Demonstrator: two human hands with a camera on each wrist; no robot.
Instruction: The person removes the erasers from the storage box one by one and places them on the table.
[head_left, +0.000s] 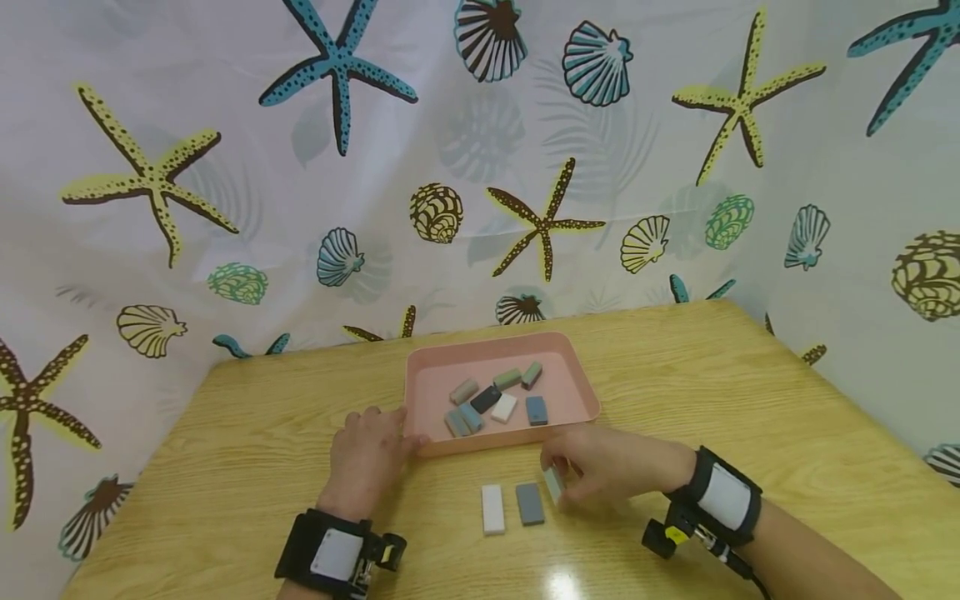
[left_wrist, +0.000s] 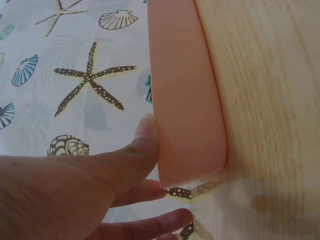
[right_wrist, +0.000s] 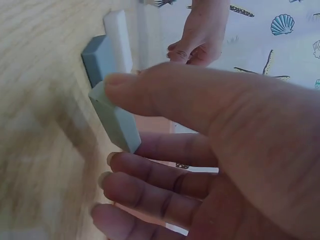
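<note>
My right hand pinches a small pale green rectangular block between thumb and fingers, low over the table. In the right wrist view the thumb covers one end of it. Just left of it lie a blue-grey block and a white block, side by side on the wood. At the front left corner of a pink tray rests my left hand. Its thumb touches the tray's rim in the left wrist view, while the other fingers extend past the corner.
Inside the tray lie several small blocks: a black one, a white one, a blue one and green ones, among others. A wooden table carries everything. Behind it hangs a cloth printed with starfish and shells.
</note>
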